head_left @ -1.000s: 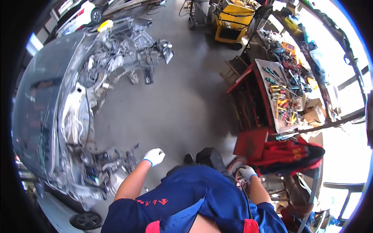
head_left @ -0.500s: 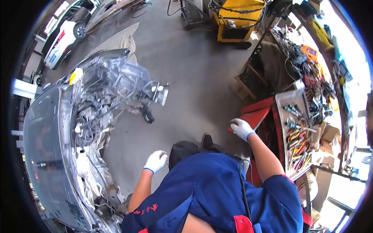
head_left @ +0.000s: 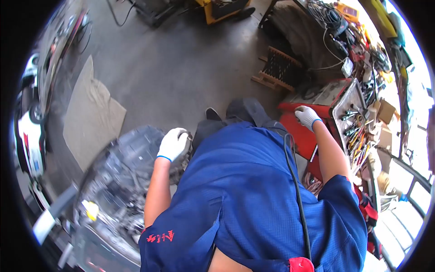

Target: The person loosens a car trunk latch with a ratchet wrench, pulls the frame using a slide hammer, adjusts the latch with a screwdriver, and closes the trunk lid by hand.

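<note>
My left hand (head_left: 174, 144), in a white glove with a blue cuff, hangs beside my dark trousers, over the edge of the exposed car front (head_left: 131, 158). Its fingers are curled, and whether they hold anything is hidden. My right hand (head_left: 307, 116), gloved the same way, is at the red tool cart (head_left: 306, 136), near its upper left part. The fingers are bent downward; their tips are too small to make out. Hand tools (head_left: 360, 140) lie in the cart's top tray, to the right of that hand.
A wooden-framed rack or seat (head_left: 278, 70) stands on the floor ahead. Part of a yellow machine (head_left: 222, 11) shows at the top. A beige sheet (head_left: 93, 113) lies on the floor at left. Cables and parts crowd the bench (head_left: 358, 50) at right.
The view has turned and moved forward along the cart. The car front has shifted to the lower left, and the beige sheet shows more fully. My right hand has risen from low beside the cart.
</note>
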A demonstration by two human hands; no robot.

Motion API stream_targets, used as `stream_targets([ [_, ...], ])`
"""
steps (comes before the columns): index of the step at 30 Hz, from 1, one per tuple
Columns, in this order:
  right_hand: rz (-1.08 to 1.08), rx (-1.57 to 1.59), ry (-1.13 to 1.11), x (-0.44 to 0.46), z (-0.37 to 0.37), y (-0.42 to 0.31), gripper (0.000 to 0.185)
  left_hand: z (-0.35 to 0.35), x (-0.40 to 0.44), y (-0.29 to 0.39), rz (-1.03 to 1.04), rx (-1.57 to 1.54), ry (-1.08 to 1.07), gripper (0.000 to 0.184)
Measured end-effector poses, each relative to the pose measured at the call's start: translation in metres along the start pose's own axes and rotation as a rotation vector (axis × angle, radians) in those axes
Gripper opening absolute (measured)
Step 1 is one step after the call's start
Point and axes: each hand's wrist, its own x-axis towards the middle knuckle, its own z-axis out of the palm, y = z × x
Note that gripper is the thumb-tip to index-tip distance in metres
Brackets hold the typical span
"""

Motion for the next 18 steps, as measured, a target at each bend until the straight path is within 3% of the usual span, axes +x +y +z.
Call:
stream_targets([
  [5,0.297,0.519,0.060,0.028,0.019,-0.042,0.035,-0.124,0.123,-0.084,-0.117,0.059,-0.069,0.031],
  [11,0.308,0.441,-0.056,0.172,0.034,-0.193,0.032,-0.199,0.244,-0.159,-0.468,-0.069,0.023,0.036],
  [13,-0.072,-0.060,0.065,0.232,0.016,-0.267,0.035,-0.227,0.262,-0.159,-0.507,0.097,-0.089,0.037],
  [15,-0.337,-0.103,0.235,0.275,-0.013,-0.391,0.037,-0.267,0.292,-0.157,-0.394,0.063,-0.260,0.039],
  [16,-0.476,-0.064,0.320,0.278,-0.032,-0.467,0.033,-0.287,0.310,-0.142,-0.484,-0.040,-0.297,0.039],
  [18,-0.786,0.011,0.457,0.285,-0.060,-0.593,0.027,-0.309,0.334,-0.164,-0.545,-0.121,-0.136,0.039],
])
